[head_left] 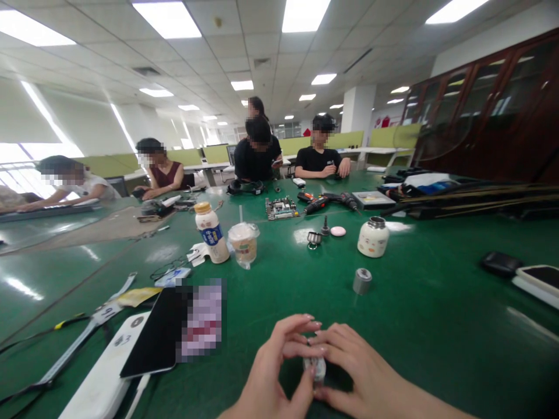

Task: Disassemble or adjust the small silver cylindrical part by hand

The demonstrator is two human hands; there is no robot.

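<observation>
Close to the table's near edge, my left hand (277, 364) and my right hand (356, 364) meet around a small round silvery piece (315, 368). Fingers of both hands close on its sides and cover part of it; its exact kind I cannot make out. Beyond the hands stands a grey metal cylinder (362, 281). Farther back is a cream insulated bottle (373, 237) with a face drawn on it and its bare metal neck showing. Left of that lie a pink disc (338, 231), a dark stepped part (325, 226) and a small dark part with a ring (313, 240).
A drink bottle (212, 234) and a plastic cup with a straw (243, 241) stand left of centre. Near left lie a black tablet (152, 334) and a white power bank (102, 372). Power drills (327, 201) and a circuit board (282, 208) lie farther back. Several people sit around.
</observation>
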